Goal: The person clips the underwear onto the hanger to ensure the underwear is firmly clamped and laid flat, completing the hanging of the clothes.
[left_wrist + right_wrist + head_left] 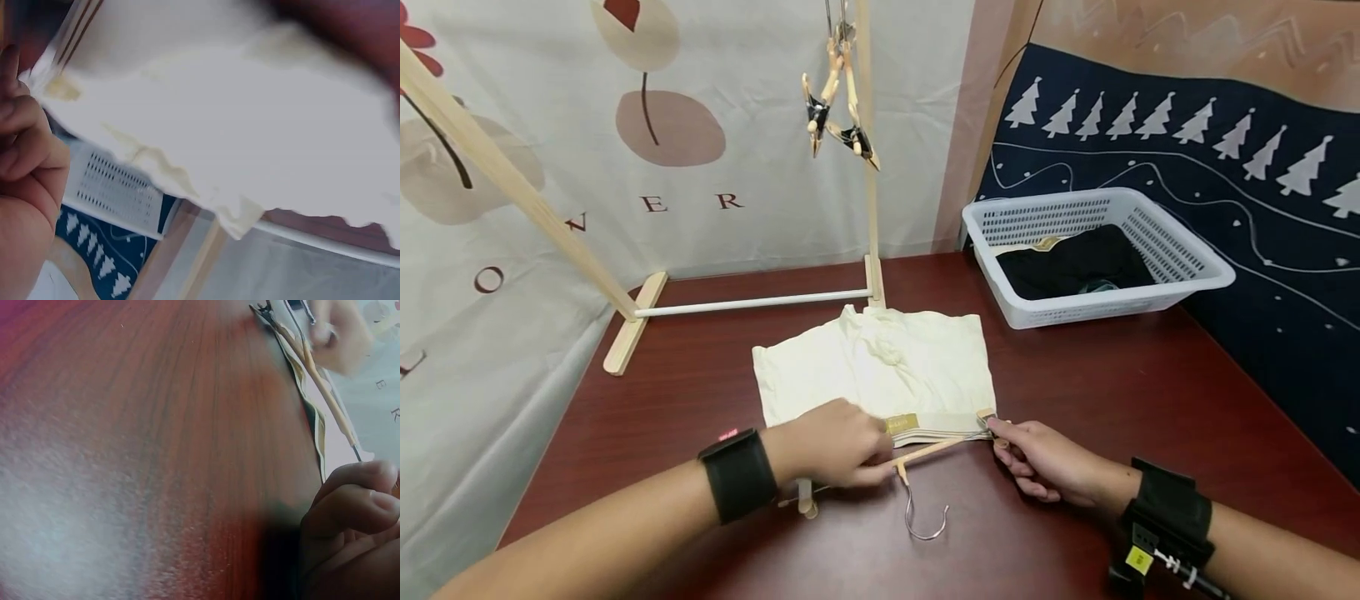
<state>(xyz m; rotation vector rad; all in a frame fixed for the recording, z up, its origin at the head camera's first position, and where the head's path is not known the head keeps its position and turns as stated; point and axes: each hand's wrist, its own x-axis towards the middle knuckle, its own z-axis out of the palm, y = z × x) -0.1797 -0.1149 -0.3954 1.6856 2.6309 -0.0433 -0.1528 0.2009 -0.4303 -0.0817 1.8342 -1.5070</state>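
Observation:
Cream shorts (880, 367) lie on the table with the waistband, which bears a gold label (901, 423), toward me. Along the waistband lies a wooden clip hanger (932, 451), its metal hook (927, 533) pointing toward me. My right hand (1048, 462) pinches the clip (987, 417) at the hanger's right end, at the waistband corner. Fingers of my left hand (838, 442) are curled at the hanger bar, left of the hook; their grip is partly hidden. The hanger's left clip (807, 500) shows below the left hand. Curled fingers (28, 137) appear beside the cloth in the left wrist view.
A wooden rack with a white lower rod (760, 302) stands at the back left. More clip hangers (842, 100) hang by its right post. At the back right a white perforated basket (1195, 279) holds dark cloth (1075, 262). The table (1150, 375) is dark red.

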